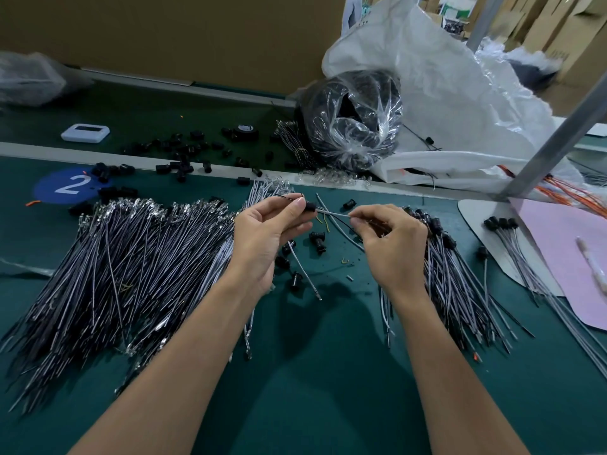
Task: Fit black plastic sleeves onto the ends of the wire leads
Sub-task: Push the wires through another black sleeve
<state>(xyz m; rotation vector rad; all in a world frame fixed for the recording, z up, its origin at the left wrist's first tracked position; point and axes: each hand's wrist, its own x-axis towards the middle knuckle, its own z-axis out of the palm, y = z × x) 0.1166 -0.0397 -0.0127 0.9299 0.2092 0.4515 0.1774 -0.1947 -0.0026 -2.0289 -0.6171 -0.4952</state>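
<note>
Both hands are raised over the green mat [312, 372], just above the centre of the view.

Left hand [269, 231]: thumb and forefinger pinch a black sleeve [310, 206]; the other fingers are curled beneath.

Right hand [394, 244]: thumb and forefinger pinch a white lead [333, 214], which runs toward 9 o'clock to the sleeve. The lead's end meets the sleeve's mouth. Whether it has entered cannot be told.

At 9 o'clock from the hands lies a large pile [131, 257] of bare leads, with their metal terminals at the 12 o'clock end. At 3 o'clock from the hands, touching the right hand's far side, is a smaller heap [460, 284] of leads with sleeves fitted at their 12 o'clock ends.

At 6 o'clock, under and between the hands, loose sleeves [317, 239] and a stray lead [303, 270] lie on the mat.

At 10 to 11 o'clock there are:
- scattered sleeves [184, 159];
- a blue disc [70, 185] marked 2;
- a white device [85, 133];
- a tape roll [246, 129].

At 12 o'clock a clear bag [354, 119] of dark parts rests against a white sack [460, 93]. At the far 3 o'clock edge is a pink sheet [565, 257], with a small bunch [512, 244] of sleeved leads near it.
</note>
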